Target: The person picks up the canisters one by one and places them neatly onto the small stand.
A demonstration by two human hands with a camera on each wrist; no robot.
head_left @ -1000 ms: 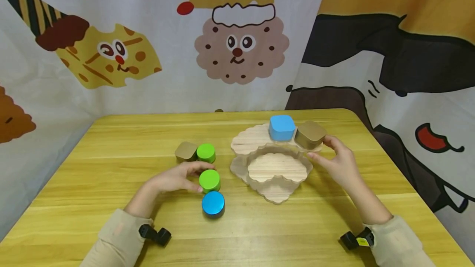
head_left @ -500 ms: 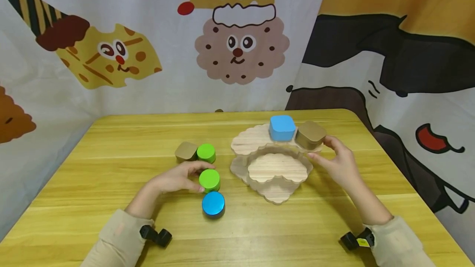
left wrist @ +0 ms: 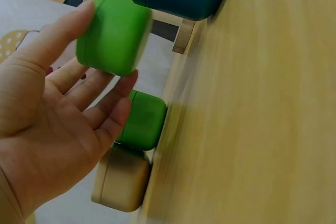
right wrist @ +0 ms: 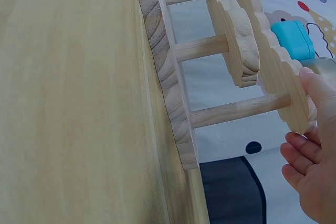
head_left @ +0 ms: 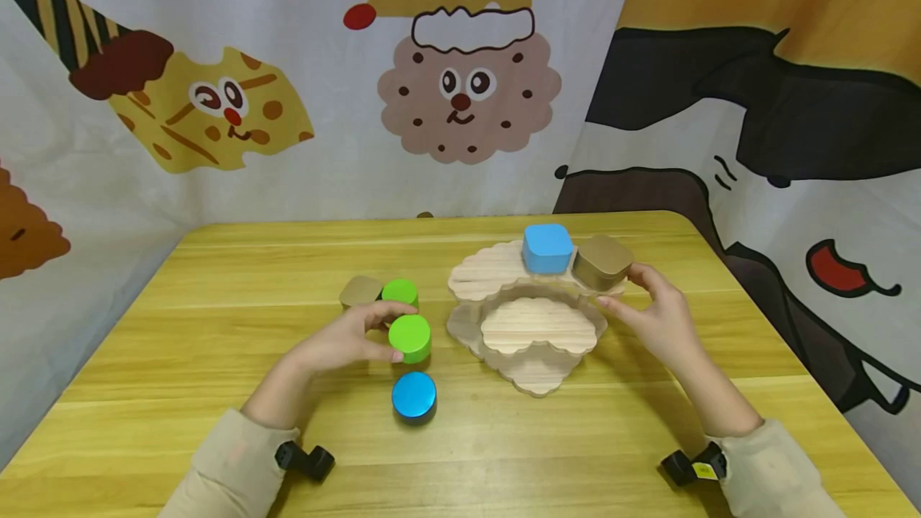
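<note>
My left hand [head_left: 344, 340] pinches a round lime-green tin [head_left: 410, 336] between thumb and fingers; in the left wrist view the green tin [left wrist: 111, 38] is off the table. A round blue tin [head_left: 414, 396] stands just in front of it. Behind the hand, a second green tin [head_left: 400, 292] and a gold tin [head_left: 361, 291] sit side by side, partly covered. My right hand [head_left: 660, 320] holds the right edge of a tiered wooden stand [head_left: 484, 272], thumb on the top tier's rim [right wrist: 294, 95]. A light blue square tin [head_left: 547, 249] and another gold tin [head_left: 603, 262] rest on that tier.
The wood-grain table [head_left: 547, 454] carries everything. Two lower scalloped tiers of the stand, the middle one [head_left: 538, 326] and the base [head_left: 538, 378], hold no tins. A printed curtain [head_left: 309, 182] hangs right behind the table's back edge.
The left hand has lifted the green tin off the table and moved it slightly away from the blue tin. The right hand and the stand have stayed put.
</note>
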